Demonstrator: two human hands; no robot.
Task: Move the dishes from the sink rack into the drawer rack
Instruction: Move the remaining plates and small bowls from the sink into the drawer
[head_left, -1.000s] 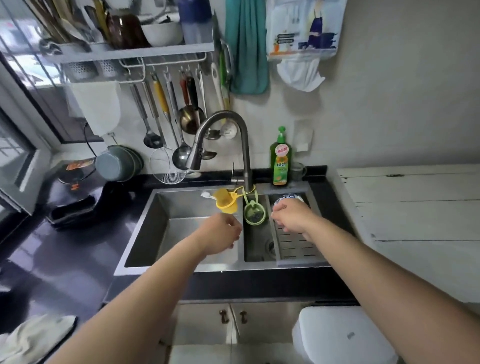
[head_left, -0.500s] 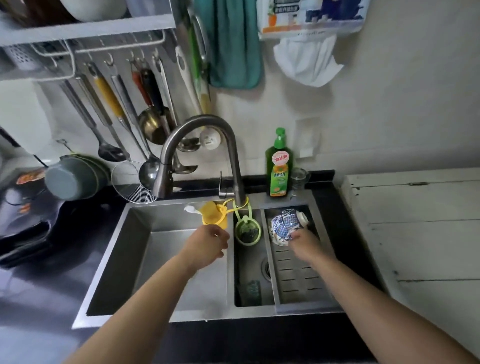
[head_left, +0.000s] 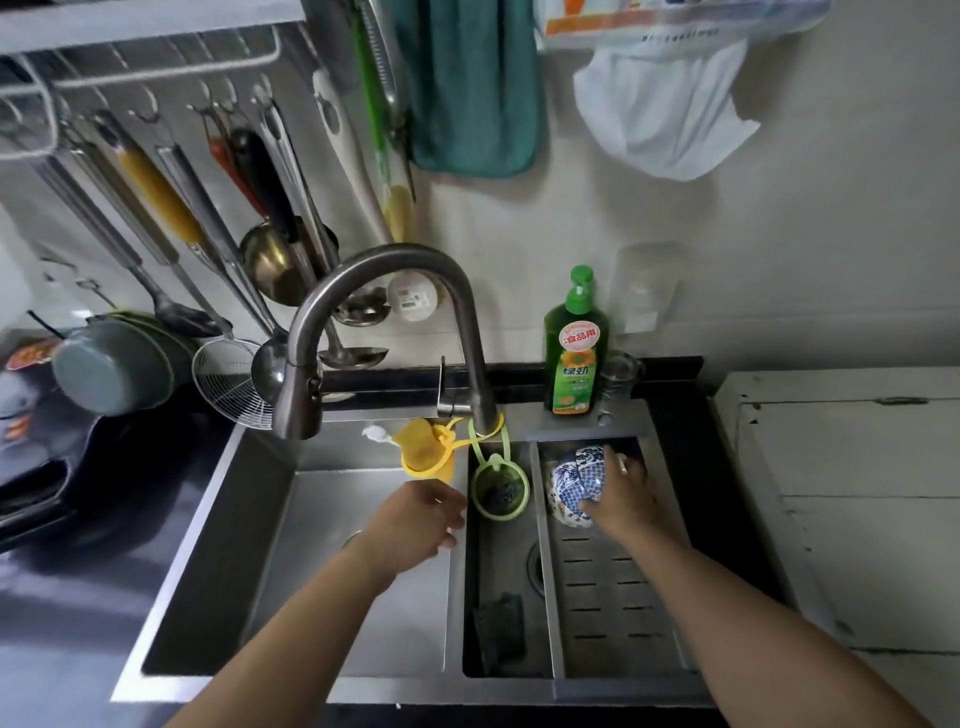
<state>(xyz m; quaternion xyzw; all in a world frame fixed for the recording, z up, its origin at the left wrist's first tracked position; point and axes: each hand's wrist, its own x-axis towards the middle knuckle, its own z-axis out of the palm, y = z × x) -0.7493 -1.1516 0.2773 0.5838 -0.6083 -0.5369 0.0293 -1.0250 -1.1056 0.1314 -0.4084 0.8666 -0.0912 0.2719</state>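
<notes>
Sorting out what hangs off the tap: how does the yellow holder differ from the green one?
The yellow holder hangs over the left basin; the green holder hangs lower, over the narrow middle basin. The yellow holder shows a yellowish pad inside; the green holder shows a dark scrubber. The left hand is just below the yellow holder and beside the green one. Both hang by loops from the faucet base.

You had open room over the slotted sink rack (head_left: 613, 613) nearer you than the blue-patterned bowls (head_left: 576, 480), while the faucet (head_left: 395, 322) arched across the left basin (head_left: 322, 561), the green strainer (head_left: 500, 491) hung just left of the bowls, and the soap bottle (head_left: 574, 348) stood behind.
</notes>
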